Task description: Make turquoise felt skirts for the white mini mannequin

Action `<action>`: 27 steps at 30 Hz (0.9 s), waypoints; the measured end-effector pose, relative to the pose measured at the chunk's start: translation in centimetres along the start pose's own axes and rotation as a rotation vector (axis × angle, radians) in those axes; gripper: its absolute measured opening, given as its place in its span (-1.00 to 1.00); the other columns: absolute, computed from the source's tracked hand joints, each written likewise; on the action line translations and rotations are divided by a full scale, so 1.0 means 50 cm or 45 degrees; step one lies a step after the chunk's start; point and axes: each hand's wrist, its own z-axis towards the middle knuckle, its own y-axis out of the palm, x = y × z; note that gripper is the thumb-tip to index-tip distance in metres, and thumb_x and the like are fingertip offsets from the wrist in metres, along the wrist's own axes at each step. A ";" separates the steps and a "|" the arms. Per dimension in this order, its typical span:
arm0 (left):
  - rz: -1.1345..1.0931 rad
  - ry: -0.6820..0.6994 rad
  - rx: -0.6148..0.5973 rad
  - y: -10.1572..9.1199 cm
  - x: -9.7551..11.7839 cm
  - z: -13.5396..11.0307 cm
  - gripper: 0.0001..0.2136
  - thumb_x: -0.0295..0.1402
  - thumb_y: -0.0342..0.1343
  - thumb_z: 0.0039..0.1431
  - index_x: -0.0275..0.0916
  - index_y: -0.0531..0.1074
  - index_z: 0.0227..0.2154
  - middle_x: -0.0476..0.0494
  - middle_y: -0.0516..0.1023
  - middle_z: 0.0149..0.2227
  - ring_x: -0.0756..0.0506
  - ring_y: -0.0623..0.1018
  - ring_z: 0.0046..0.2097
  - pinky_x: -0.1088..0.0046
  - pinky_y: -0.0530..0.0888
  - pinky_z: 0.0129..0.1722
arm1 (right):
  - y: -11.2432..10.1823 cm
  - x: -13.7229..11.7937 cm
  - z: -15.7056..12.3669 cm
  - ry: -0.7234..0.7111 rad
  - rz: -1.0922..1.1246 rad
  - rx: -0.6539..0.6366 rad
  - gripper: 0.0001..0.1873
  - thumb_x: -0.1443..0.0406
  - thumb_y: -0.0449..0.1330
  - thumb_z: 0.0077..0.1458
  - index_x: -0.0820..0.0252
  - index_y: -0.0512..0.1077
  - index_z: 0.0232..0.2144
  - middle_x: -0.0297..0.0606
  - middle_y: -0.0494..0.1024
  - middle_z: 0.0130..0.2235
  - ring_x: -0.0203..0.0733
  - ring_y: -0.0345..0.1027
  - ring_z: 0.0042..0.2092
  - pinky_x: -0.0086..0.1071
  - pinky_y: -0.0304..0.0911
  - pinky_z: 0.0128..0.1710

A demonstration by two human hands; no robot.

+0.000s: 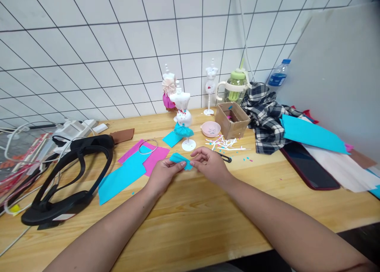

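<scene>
A small piece of blue crepe paper [177,158] is pinched in my left hand [164,172], thumb on top. My right hand [210,165] grips the paper's right edge between thumb and forefinger, its other fingers curled. Just beyond my hands stands a white mini dress form [180,101] with a ruffled blue paper skirt [184,130]. A flat blue paper piece [172,139] lies beside its base. Left of my hands, blue paper [121,181] overlaps pink paper [157,157], and a thin ring [148,146] rests on them.
Behind are two more dress forms [168,84], a pink bowl [210,129] of beads, a cardboard box [232,119] and a green-lidded jug [237,84]. White paper strips [225,142] lie nearby. A black headset [74,181] sits left; a phone [310,167] and plaid cloth [264,117] are right.
</scene>
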 end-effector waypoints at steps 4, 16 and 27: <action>-0.155 -0.027 0.091 -0.017 0.012 0.006 -0.79 -0.27 0.38 -0.12 -0.25 0.57 -0.41 -0.08 0.63 -0.34 -0.04 0.57 -0.26 0.46 0.47 -0.18 | -0.091 -0.005 0.007 -0.031 -1.067 0.125 -0.82 0.17 0.13 0.13 0.15 0.43 -0.34 -0.17 0.53 -0.22 -0.07 0.38 -0.14 -0.29 0.21 -0.21; -0.272 -0.144 0.155 -0.016 0.030 0.003 -0.79 -0.33 0.39 -0.14 -0.27 0.54 -0.42 -0.04 0.61 -0.40 0.06 0.54 -0.42 0.60 0.50 -0.37 | -0.145 0.015 0.023 0.386 -1.496 -0.225 -0.80 0.22 0.12 0.06 0.15 0.44 -0.26 -0.10 0.55 -0.18 0.00 0.41 -0.15 -0.31 0.18 -0.30; -0.426 -0.261 0.212 -0.010 0.033 -0.007 -0.90 -0.44 0.30 0.00 -0.29 0.47 -0.44 -0.04 0.59 -0.43 0.09 0.52 -0.51 0.63 0.50 -0.49 | -0.201 -0.031 -0.013 0.713 -1.655 -0.025 -0.66 0.36 -0.07 0.16 0.33 0.39 -0.09 0.21 0.54 -0.16 0.18 0.47 -0.14 -0.16 0.25 -0.29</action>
